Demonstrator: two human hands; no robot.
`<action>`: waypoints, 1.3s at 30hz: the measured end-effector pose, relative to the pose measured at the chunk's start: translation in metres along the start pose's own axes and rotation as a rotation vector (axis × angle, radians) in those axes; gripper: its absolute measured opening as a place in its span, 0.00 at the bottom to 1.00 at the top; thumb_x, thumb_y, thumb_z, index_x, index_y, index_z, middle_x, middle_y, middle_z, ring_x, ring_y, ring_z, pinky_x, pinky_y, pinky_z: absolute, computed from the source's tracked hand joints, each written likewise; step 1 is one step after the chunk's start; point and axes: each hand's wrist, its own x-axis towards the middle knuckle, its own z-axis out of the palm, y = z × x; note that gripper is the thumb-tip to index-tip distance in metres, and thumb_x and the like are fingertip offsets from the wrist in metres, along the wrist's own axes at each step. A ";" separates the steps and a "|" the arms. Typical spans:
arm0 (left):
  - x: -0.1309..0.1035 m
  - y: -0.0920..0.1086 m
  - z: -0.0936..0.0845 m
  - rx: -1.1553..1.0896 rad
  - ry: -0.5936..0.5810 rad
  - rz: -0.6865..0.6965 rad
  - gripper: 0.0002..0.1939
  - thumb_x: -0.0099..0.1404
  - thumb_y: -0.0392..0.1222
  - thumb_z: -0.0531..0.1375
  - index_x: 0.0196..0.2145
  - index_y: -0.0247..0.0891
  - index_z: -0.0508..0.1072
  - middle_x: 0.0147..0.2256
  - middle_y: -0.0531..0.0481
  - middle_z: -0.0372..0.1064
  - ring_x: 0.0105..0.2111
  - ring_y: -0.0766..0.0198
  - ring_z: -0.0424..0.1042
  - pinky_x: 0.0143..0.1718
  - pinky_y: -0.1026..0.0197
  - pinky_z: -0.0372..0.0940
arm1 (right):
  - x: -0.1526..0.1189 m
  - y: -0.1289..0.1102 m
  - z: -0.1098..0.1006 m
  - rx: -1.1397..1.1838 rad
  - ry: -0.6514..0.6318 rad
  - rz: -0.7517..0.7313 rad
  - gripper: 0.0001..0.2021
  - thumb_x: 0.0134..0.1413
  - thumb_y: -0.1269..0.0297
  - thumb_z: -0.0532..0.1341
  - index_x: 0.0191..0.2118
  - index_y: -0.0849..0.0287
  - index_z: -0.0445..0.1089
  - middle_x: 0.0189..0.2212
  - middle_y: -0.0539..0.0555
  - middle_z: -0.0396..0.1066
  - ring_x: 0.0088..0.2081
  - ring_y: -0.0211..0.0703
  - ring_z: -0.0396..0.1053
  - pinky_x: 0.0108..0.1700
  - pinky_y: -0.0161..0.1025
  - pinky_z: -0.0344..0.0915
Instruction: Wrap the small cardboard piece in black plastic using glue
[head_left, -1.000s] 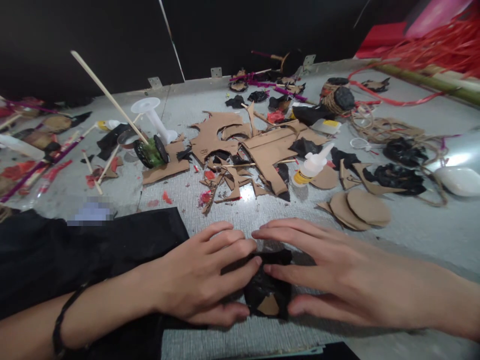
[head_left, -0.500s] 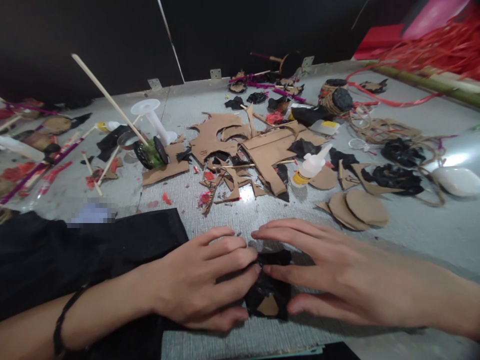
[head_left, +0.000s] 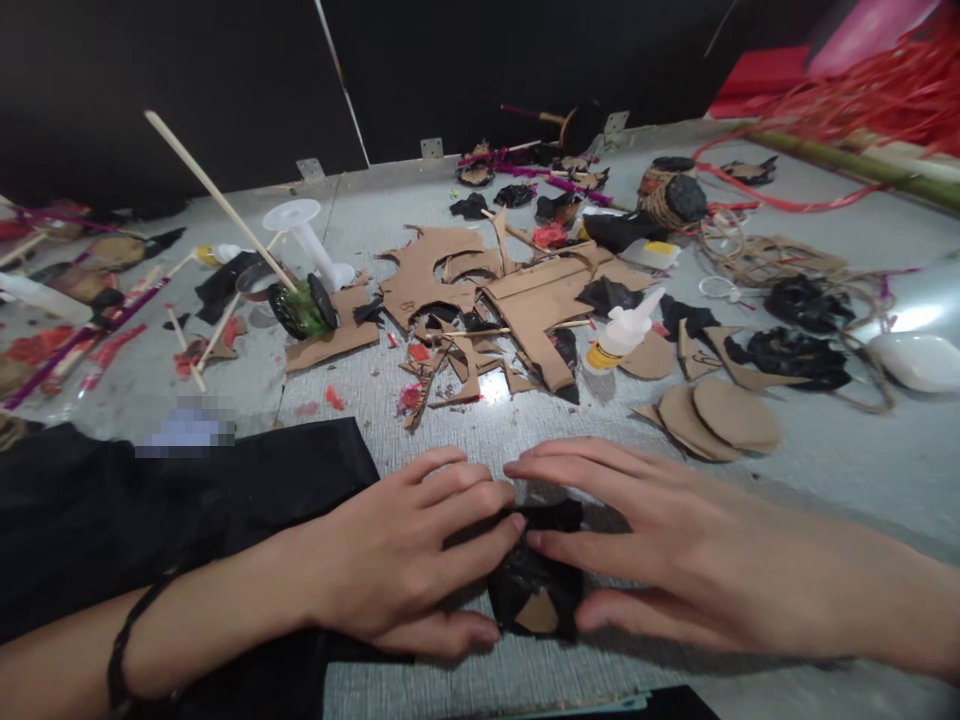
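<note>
On the grey surface between my hands lies a small piece of cardboard wrapped in black sheet material [head_left: 534, 575], with a bare tan patch showing near its lower edge. My left hand [head_left: 427, 545] rests along its left side, fingers apart, the index fingertip pressing on the black sheet. From the other side, my right hand [head_left: 667, 545] reaches over with fingers spread; its index fingertip touches the top and its thumb is at the right edge. Neither hand is closed around the piece. Black sheet material [head_left: 277, 480] spreads under and beyond my left forearm.
Cut cardboard scraps [head_left: 435, 265] cover the middle. A white glue bottle [head_left: 619, 335] stands behind my right hand, near round cardboard discs [head_left: 731, 415]. At left, a wooden stick [head_left: 217, 195] rises from a green roll [head_left: 300, 305]. Twine [head_left: 780, 260] and red ribbon [head_left: 862, 100] lie right.
My left fingers have shifted slightly over the black-covered piece, the index fingertip a little higher and further right. My right hand stays almost where it was.
</note>
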 end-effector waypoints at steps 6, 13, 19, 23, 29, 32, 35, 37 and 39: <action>0.000 0.002 0.001 0.044 0.024 0.006 0.30 0.87 0.57 0.48 0.62 0.28 0.75 0.56 0.35 0.80 0.59 0.47 0.74 0.67 0.44 0.66 | 0.001 -0.001 0.002 -0.005 0.045 -0.035 0.18 0.79 0.52 0.61 0.54 0.60 0.81 0.65 0.64 0.76 0.69 0.57 0.70 0.70 0.52 0.72; 0.000 0.002 0.002 0.039 0.028 0.008 0.30 0.87 0.58 0.48 0.62 0.28 0.75 0.55 0.36 0.80 0.58 0.47 0.74 0.67 0.44 0.65 | 0.002 -0.001 0.000 0.006 0.052 -0.039 0.19 0.80 0.51 0.61 0.52 0.61 0.82 0.64 0.65 0.76 0.69 0.56 0.70 0.71 0.50 0.70; 0.002 0.001 0.002 0.041 0.042 0.011 0.30 0.88 0.57 0.46 0.60 0.28 0.76 0.52 0.37 0.81 0.56 0.48 0.75 0.65 0.46 0.66 | 0.000 -0.005 -0.003 -0.003 0.103 -0.053 0.19 0.79 0.52 0.61 0.49 0.62 0.83 0.62 0.65 0.78 0.68 0.53 0.71 0.71 0.48 0.70; 0.002 0.002 0.002 0.054 0.021 0.006 0.30 0.88 0.57 0.46 0.61 0.28 0.75 0.55 0.36 0.80 0.57 0.48 0.74 0.65 0.46 0.65 | -0.002 -0.005 -0.002 -0.043 0.185 -0.023 0.15 0.80 0.58 0.62 0.46 0.62 0.82 0.58 0.62 0.81 0.64 0.49 0.74 0.70 0.45 0.71; 0.000 0.002 0.002 0.052 0.015 0.006 0.31 0.87 0.58 0.47 0.62 0.28 0.75 0.57 0.35 0.79 0.59 0.47 0.74 0.66 0.45 0.65 | 0.000 0.000 0.001 -0.034 0.150 -0.033 0.19 0.80 0.52 0.60 0.50 0.63 0.81 0.59 0.64 0.80 0.64 0.53 0.73 0.69 0.49 0.72; 0.000 0.001 0.002 0.058 0.026 0.012 0.30 0.87 0.57 0.47 0.62 0.28 0.75 0.56 0.35 0.79 0.59 0.47 0.74 0.66 0.45 0.64 | 0.001 0.000 0.001 -0.032 0.093 -0.032 0.21 0.81 0.50 0.59 0.52 0.63 0.81 0.61 0.65 0.79 0.65 0.56 0.73 0.68 0.51 0.73; 0.000 0.001 0.002 0.057 0.011 0.009 0.30 0.87 0.57 0.47 0.62 0.28 0.75 0.57 0.35 0.79 0.59 0.47 0.74 0.67 0.45 0.65 | 0.001 -0.001 0.000 -0.028 0.066 -0.024 0.22 0.80 0.49 0.59 0.52 0.63 0.82 0.61 0.67 0.78 0.66 0.57 0.74 0.67 0.52 0.73; -0.001 0.001 0.002 0.054 0.002 0.008 0.30 0.87 0.58 0.48 0.62 0.29 0.75 0.57 0.35 0.79 0.60 0.48 0.73 0.67 0.45 0.65 | 0.001 -0.001 0.000 -0.016 0.057 -0.020 0.21 0.80 0.49 0.60 0.53 0.62 0.82 0.62 0.67 0.78 0.66 0.57 0.73 0.68 0.52 0.73; -0.001 0.001 0.003 0.051 0.000 0.011 0.30 0.86 0.58 0.48 0.63 0.30 0.75 0.58 0.35 0.79 0.60 0.47 0.73 0.68 0.45 0.64 | 0.001 0.000 0.000 -0.007 0.054 -0.016 0.21 0.79 0.48 0.60 0.53 0.62 0.82 0.63 0.67 0.78 0.67 0.57 0.73 0.68 0.52 0.73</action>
